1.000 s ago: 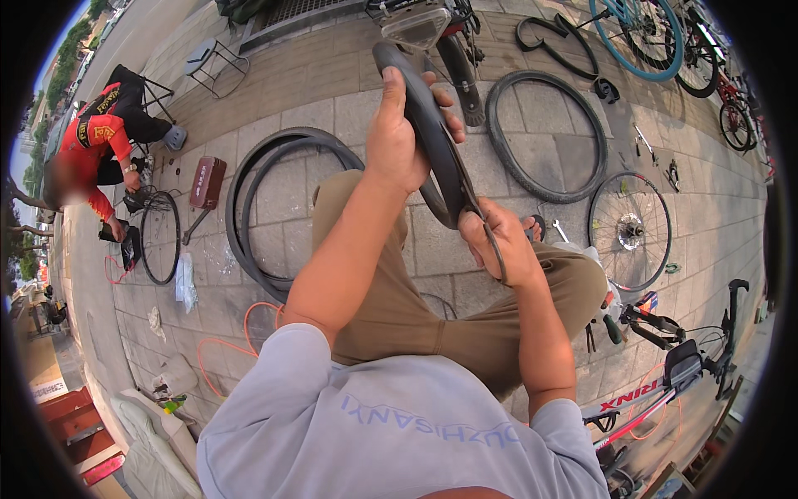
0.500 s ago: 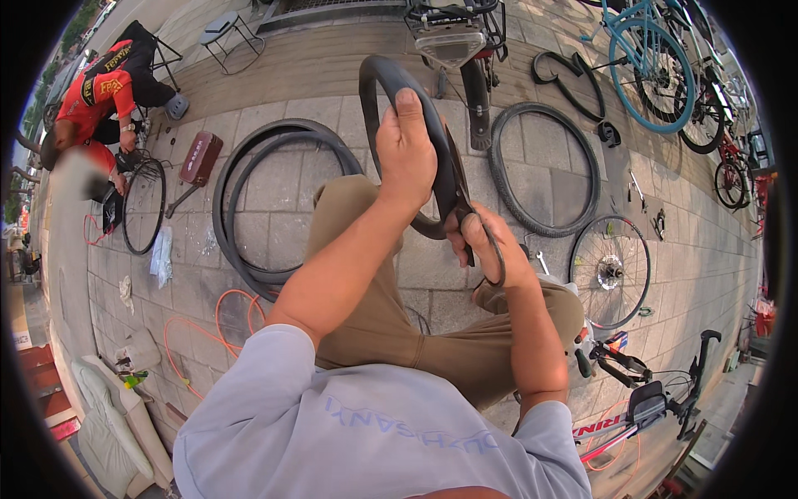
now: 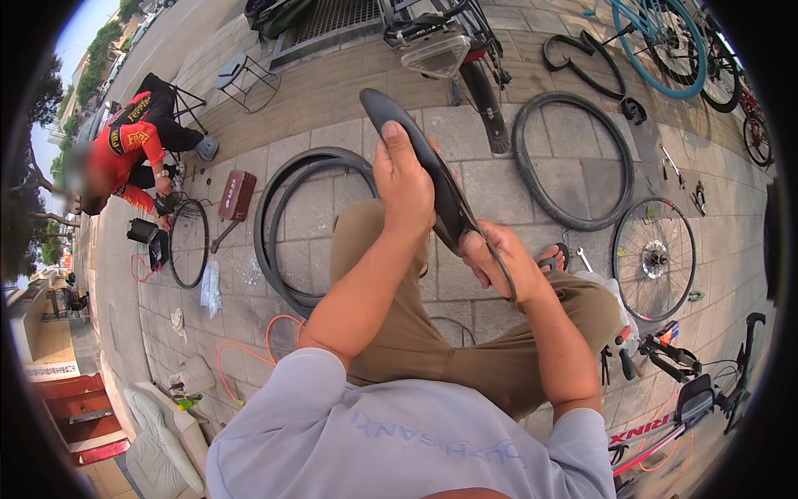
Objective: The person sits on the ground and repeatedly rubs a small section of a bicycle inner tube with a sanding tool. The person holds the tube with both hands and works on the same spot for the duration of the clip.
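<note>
In front of my chest I hold a smooth black rubber inner tube (image 3: 447, 195), tilted and seen nearly edge-on. My left hand (image 3: 405, 170) wraps around its near side, thumb lying along the upper part. Farther down, my right hand (image 3: 501, 259) pinches its lower end, and a thin dark strip (image 3: 504, 270) curves out past the fingers. My palms hide part of the rubber. Beyond my left forearm lie two black tyres (image 3: 264, 224) on the paving, one within the other. To the right are a knobbly tyre (image 3: 532, 185) and a spoked wheel (image 3: 654, 259).
A wrench (image 3: 584, 259) lies near my right foot. An orange hose (image 3: 270, 345) curls at the left. A bicycle frame (image 3: 665, 426) is at the lower right. At far left, a person in red (image 3: 133, 137) bends over a wheel rim (image 3: 189, 243). A parked bicycle's rear (image 3: 436, 54) stands ahead.
The inner tube has turned from an open ring to nearly edge-on, and both hands stay on it. My view has shifted, so the surroundings sit farther right and a little lower.
</note>
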The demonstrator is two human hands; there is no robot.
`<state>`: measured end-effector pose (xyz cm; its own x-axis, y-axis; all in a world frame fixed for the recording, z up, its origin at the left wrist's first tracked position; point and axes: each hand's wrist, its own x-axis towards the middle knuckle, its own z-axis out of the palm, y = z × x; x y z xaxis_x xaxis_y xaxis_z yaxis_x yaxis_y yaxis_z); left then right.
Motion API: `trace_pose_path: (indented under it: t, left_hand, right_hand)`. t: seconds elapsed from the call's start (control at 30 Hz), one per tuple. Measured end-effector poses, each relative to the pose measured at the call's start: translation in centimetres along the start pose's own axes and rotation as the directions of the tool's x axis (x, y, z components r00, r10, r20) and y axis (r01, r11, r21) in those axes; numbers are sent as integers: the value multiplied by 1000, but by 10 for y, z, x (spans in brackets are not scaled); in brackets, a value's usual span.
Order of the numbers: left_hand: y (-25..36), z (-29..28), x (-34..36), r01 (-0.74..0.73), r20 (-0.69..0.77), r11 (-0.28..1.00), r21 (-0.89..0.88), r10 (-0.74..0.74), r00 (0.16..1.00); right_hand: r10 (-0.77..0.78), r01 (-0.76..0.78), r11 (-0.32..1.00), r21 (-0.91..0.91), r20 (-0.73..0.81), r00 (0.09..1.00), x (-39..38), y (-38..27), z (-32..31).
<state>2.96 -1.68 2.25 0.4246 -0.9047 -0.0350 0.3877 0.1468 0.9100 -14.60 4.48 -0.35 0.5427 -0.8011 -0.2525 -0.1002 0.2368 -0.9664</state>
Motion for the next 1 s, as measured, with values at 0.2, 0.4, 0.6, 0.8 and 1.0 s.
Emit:
trace_pose_path:
  t: [0.2, 0.4, 0.6, 0.8, 1.0]
  left_hand:
    - [-1, -2, 0, -28, 38, 999, 15, 28, 999]
    - [2, -5, -2, -20, 78, 999, 33, 18, 997]
    - [-2, -4, -3, -12, 51, 999, 31, 11, 999]
    - [-21, -11, -3, -57, 99, 992, 109, 46, 994]
    - [-25, -12, -2, -70, 91, 985, 159, 56, 994]
  right_hand:
    - [22, -24, 997, -67, -31, 999, -4, -6, -1]
    - [4, -7, 995, -102, -35, 999, -6, -10, 2]
    - [-26, 26, 999, -48, -7, 1000, -4, 1, 8]
    - [-83, 85, 996, -14, 114, 990, 2, -2, -4]
    - [-101, 101, 995, 1, 121, 988, 0, -2, -4]
